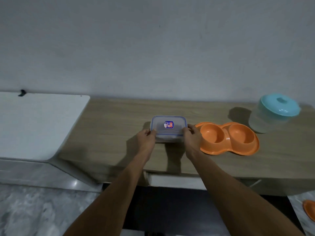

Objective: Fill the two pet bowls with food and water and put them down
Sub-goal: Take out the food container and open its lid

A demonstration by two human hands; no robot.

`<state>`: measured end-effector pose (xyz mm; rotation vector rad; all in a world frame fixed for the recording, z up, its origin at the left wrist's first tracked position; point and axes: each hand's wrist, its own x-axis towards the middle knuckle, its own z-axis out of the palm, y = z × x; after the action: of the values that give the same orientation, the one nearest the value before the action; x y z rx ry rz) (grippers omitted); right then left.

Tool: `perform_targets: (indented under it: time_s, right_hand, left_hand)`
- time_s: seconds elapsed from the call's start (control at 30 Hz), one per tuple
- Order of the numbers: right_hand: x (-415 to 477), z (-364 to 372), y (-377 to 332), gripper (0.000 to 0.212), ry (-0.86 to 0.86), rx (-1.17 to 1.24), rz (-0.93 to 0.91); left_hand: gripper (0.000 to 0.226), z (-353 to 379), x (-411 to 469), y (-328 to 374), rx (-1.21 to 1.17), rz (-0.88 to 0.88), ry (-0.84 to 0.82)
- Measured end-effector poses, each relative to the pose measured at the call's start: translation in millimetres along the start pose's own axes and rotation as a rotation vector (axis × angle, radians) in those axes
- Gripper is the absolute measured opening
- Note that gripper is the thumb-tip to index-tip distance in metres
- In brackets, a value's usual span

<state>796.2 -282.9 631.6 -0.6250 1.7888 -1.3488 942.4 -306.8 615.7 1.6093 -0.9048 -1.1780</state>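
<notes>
A clear lidded food container with a blue seal and a sticker stands on the wooden counter. My left hand grips its left end and my right hand grips its right end, fingers curled round the lid edges. Just right of it lies an orange double pet bowl with two round wells that look empty. A translucent jug with a teal lid stands at the back right.
A white surface adjoins the counter on the left. The grey wall runs close behind. A second orange object lies on the marbled floor at the lower right. A drawer front shows below the counter edge.
</notes>
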Motion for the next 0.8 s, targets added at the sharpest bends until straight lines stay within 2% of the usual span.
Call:
perform_targets:
  time_s: [0.23,0.43,0.53,0.67,0.8]
  right_hand:
    - [16.0,11.8,5.7,0.033,-0.05,0.005,0.063]
    - [18.6,16.5,12.4,0.021,-0.027,0.022,0.045]
    - [24.1,17.2,13.0,0.016,-0.003,-0.042,-0.006]
    - [42.9,24.4,2.1,0.028,0.077,-0.217,-0.09]
    - [67.3,35.9,-7.6,0.04,0.105,-0.333,-0.026]
  left_hand:
    - [0.019,0.7,24.4,-9.8,0.007,-0.076,-0.034]
    - [0.018,-4.6,24.1,-10.0,0.021,-0.077,-0.056]
    - [0.006,-8.1,27.8,-6.7,0.071,-0.064,-0.045]
    - [0.032,-9.4,44.3,12.6,0.275,-0.01,0.02]
    - [0.056,7.7,77.3,28.0,0.558,-0.061,0.012]
